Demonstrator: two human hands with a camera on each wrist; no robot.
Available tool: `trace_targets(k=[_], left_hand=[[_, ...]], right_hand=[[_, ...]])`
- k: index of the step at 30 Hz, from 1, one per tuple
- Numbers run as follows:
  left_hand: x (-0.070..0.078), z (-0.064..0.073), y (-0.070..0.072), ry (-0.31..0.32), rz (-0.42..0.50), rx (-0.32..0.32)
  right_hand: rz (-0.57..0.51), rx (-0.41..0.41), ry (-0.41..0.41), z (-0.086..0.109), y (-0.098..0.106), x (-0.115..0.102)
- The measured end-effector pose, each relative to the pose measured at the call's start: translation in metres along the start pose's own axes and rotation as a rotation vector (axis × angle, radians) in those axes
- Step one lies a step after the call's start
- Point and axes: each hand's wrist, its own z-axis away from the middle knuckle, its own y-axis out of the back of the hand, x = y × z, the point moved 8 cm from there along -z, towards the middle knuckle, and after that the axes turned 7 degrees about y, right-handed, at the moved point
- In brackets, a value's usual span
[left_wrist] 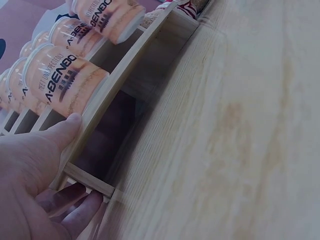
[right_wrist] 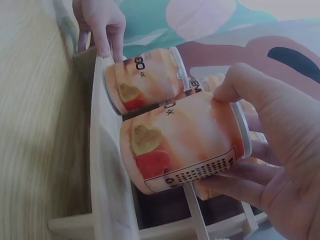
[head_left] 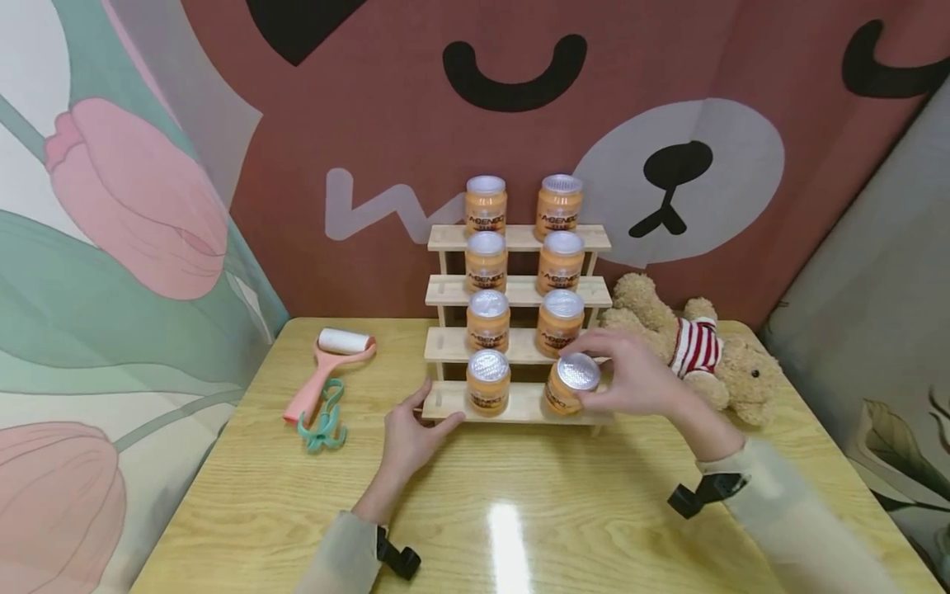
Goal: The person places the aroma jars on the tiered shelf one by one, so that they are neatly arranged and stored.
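A four-step wooden display rack (head_left: 527, 404) stands on the table with orange cans in two columns, one pair per step. My left hand (head_left: 408, 437) grips the left end of the lowest step; in the left wrist view its thumb lies on the step's edge and its fingers reach under the end. At the right of that step, my right hand (head_left: 637, 375) holds an orange can (right_wrist: 180, 145) near its silver lid, between thumb and fingers. This can is tilted; whether its base touches the wood I cannot tell. Beside it, another can (head_left: 488, 386) sits upright.
On the left of the table lie a pink lint roller (head_left: 326, 371) and a teal hook-like piece (head_left: 323, 425). A teddy bear (head_left: 731, 371) in a striped shirt lies right of the rack. Behind hangs a printed bear curtain (head_left: 371, 107).
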Motion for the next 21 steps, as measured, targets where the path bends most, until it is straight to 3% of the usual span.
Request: trace_targets(k=[8, 21], left_hand=[[-0.001, 0.0, 0.0, 0.002, -0.005, -0.005], [-0.001, -0.001, 0.001, 0.008, -0.01, -0.008]], right_hand=[[-0.05, -0.007, 0.024, -0.001, -0.013, -0.001], [0.026, 0.036, -0.042, 0.005, -0.017, 0.004]])
